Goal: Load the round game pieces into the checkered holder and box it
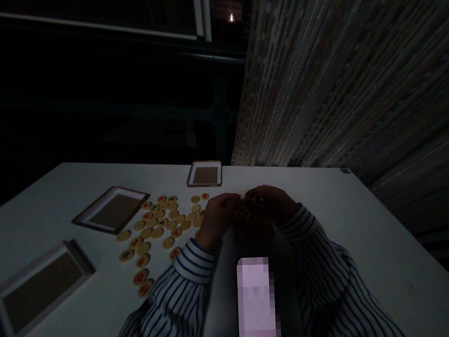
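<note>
Low over the white table (332, 199), my left hand (219, 215) and my right hand (273, 202) almost meet at the fingertips. Both have their fingers bent inward and closed. Anything between the fingertips is too dark and small to make out. Just below them lies a dark reddish-brown object with a pattern of round shapes (253, 222), partly hidden by the hands. To the left of my left hand, round wooden Chinese chess pieces (171, 225) are scattered, some with red or black characters facing up, others blank side up.
A shallow box lid or tray (114, 229) lies left of the pieces, with a smaller one (206, 185) at the far edge. Another tray-like box (41, 320) is at the near left. A strand curtain (298, 77) hangs behind the right side. A pixelated patch (254, 297) covers the near middle.
</note>
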Motion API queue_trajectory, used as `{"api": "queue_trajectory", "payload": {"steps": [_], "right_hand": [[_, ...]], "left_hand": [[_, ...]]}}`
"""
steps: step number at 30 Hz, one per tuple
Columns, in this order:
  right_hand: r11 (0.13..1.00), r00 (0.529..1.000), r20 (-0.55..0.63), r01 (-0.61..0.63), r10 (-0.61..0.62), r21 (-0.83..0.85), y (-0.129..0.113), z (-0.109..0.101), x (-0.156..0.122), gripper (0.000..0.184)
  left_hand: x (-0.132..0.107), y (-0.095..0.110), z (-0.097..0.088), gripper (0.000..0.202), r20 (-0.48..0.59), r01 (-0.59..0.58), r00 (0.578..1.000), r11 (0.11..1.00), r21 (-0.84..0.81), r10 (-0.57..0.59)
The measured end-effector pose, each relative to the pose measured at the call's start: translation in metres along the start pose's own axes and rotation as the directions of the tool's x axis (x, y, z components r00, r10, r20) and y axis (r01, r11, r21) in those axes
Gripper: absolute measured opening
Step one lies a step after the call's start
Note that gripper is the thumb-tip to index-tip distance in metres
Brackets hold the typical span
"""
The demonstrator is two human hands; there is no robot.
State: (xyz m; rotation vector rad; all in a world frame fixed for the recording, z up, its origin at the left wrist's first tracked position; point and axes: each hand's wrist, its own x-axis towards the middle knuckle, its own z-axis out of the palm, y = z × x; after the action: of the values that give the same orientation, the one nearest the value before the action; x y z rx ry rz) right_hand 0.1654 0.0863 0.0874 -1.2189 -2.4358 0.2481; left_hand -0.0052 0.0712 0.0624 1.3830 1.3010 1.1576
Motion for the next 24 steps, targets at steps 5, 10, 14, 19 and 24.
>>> {"api": "queue_trajectory", "payload": {"steps": [5,10,14,19,24], "right_hand": [[0.996,0.993,0.095,-0.064,0.070,-0.062,0.005,-0.006,-0.003,0.021],[0.986,0.973,0.183,-0.126,0.144,-0.109,0.007,-0.013,-0.005,0.021],[0.985,0.968,0.196,-0.140,0.158,-0.104,0.009,-0.014,-0.006,0.021],[0.981,0.962,0.212,-0.149,0.173,-0.124,0.009,-0.015,-0.007,0.023],[0.976,0.957,0.230,-0.139,0.175,-0.166,0.006,-0.016,-0.006,0.027]], "left_hand": [[0.005,-0.004,-0.006,0.024,-0.063,-0.057,0.996,0.991,0.117,0.065],[0.006,-0.008,-0.010,0.025,-0.041,-0.083,0.995,0.972,0.219,0.094],[0.005,-0.012,-0.010,0.026,0.008,-0.119,0.993,0.952,0.280,0.122],[0.003,-0.015,-0.008,0.029,0.023,-0.135,0.990,0.911,0.390,0.136],[0.002,-0.015,-0.009,0.031,0.049,-0.184,0.982,0.880,0.438,0.182]]}}
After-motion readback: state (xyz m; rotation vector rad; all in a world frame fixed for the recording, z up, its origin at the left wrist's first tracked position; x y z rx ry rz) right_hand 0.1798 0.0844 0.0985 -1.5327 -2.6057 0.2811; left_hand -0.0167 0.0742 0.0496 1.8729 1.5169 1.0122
